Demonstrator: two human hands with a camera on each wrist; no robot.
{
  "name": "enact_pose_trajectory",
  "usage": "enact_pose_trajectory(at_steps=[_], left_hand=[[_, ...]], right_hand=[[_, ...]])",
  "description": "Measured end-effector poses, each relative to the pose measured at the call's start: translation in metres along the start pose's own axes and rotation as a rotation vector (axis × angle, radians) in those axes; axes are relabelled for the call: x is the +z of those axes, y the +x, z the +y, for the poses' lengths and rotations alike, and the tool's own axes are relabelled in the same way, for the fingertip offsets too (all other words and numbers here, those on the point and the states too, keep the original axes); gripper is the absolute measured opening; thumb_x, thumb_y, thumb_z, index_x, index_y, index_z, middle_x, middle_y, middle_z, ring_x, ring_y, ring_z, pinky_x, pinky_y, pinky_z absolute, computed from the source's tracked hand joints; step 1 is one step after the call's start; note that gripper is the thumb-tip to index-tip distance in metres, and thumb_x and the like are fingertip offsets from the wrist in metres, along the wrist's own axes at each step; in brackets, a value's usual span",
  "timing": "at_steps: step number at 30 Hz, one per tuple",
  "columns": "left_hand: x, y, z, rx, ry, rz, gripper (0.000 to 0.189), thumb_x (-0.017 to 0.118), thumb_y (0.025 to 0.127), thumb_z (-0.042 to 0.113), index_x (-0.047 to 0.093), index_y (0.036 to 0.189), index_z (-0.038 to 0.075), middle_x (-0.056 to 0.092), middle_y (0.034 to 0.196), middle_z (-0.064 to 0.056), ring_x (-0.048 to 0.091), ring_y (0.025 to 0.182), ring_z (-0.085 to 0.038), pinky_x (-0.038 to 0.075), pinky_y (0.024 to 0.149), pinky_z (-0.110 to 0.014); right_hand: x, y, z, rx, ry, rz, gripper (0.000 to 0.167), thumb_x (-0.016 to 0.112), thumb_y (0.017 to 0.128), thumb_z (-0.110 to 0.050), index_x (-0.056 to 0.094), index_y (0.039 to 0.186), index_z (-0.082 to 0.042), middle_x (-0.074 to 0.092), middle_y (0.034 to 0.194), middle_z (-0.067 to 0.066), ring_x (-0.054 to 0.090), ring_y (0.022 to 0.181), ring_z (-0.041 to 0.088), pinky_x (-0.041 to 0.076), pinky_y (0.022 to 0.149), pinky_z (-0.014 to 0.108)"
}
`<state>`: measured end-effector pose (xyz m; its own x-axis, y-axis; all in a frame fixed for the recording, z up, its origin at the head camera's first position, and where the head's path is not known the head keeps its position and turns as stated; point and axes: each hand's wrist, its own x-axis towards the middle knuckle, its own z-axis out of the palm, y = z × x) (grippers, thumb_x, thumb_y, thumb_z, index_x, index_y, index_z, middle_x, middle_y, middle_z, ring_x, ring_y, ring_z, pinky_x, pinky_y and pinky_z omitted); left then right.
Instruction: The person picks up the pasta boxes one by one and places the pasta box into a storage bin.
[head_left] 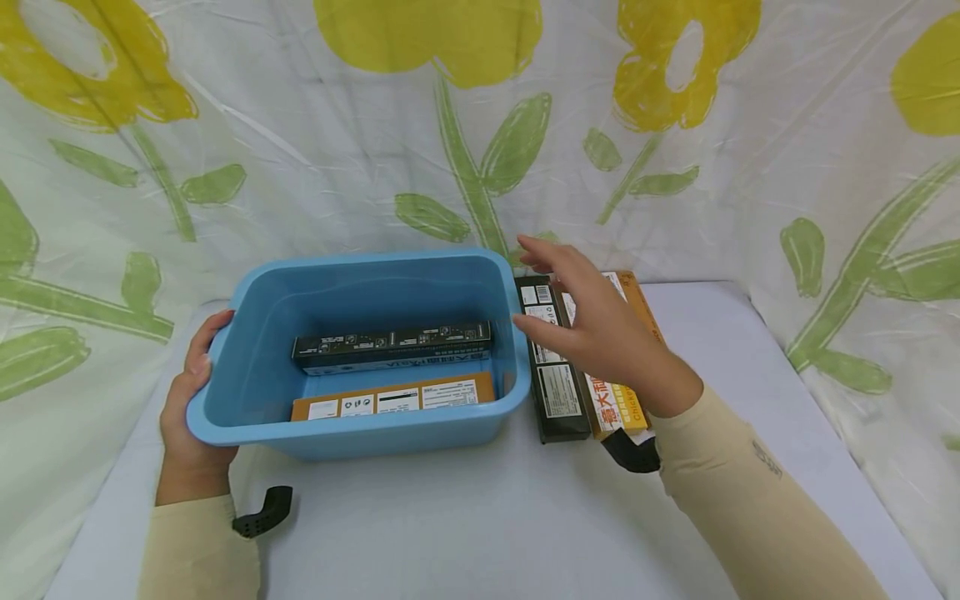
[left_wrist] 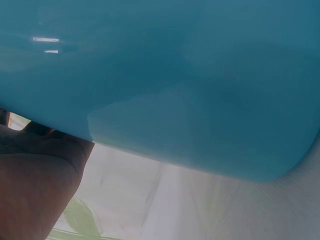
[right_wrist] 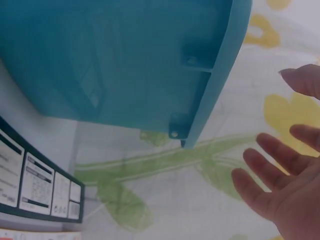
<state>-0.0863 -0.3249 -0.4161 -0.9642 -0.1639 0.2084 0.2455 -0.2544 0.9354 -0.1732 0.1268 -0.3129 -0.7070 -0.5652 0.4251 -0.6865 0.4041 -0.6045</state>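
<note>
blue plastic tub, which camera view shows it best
The head view: the blue plastic tub shows nearly all its rim, with a black box and orange box inside. Both wrist views show only part of its outside, close up; the right one includes some rim.

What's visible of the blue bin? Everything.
The bin is light blue, glossy, apparently plastic: an oblong with rounded corners, tapering walls, a broad rim and small ribs with holes under its right end. It's open side up over the table; base contact is hidden. Inside lie a black box and an orange one. The left hand grips its left end; the right is clear of it.
</note>
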Motion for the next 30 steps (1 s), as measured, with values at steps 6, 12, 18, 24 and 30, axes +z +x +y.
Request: enact_pose_trajectory(at_steps=[6,12,18,24,30], left_hand=[[0.000,0.000,0.001,0.000,0.001,0.004,0.066,0.035,0.103,0.031,0.041,0.168,0.022,0.032,0.169,-0.009,0.037,0.146,-0.030,0.047,0.102,-0.040],[0.000,0.000,0.000,0.001,0.003,0.005,0.065,0.036,0.103,0.030,0.041,0.168,0.022,0.032,0.170,-0.009,0.037,0.146,-0.030,0.047,0.103,-0.040],[-0.001,0.001,-0.001,0.008,0.002,-0.007,0.065,0.035,0.103,0.030,0.040,0.168,0.021,0.031,0.170,-0.010,0.036,0.146,-0.030,0.047,0.103,-0.039],[-0.002,0.001,-0.001,0.003,0.003,-0.007,0.065,0.035,0.104,0.031,0.040,0.168,0.021,0.032,0.170,-0.009,0.037,0.146,-0.030,0.046,0.102,-0.040],[-0.001,0.000,-0.001,-0.004,0.004,0.001,0.065,0.035,0.104,0.031,0.040,0.168,0.022,0.031,0.170,-0.009,0.036,0.146,-0.030,0.046,0.102,-0.040]], right_hand=[[-0.001,-0.012,0.001,0.031,0.020,0.043,0.083,0.082,0.099,-0.014,0.038,0.169,-0.011,0.054,0.154,0.007,0.050,0.141,0.027,0.045,0.110,0.053],[-0.001,-0.023,0.006,0.058,0.023,0.091,0.083,0.083,0.098,-0.011,0.040,0.168,-0.010,0.054,0.156,0.009,0.051,0.141,0.028,0.047,0.109,0.055],[-0.003,-0.036,0.014,0.098,0.062,0.117,0.082,0.082,0.097,-0.008,0.040,0.168,-0.009,0.053,0.156,0.010,0.050,0.140,0.029,0.045,0.110,0.060],[-0.003,-0.050,0.022,0.143,0.062,0.127,0.080,0.081,0.098,-0.008,0.041,0.167,-0.010,0.055,0.154,0.010,0.052,0.138,0.030,0.044,0.110,0.061],[-0.004,-0.063,0.029,0.181,0.057,0.144,0.080,0.081,0.098,-0.007,0.041,0.167,-0.009,0.057,0.152,0.011,0.054,0.136,0.032,0.045,0.109,0.063]])
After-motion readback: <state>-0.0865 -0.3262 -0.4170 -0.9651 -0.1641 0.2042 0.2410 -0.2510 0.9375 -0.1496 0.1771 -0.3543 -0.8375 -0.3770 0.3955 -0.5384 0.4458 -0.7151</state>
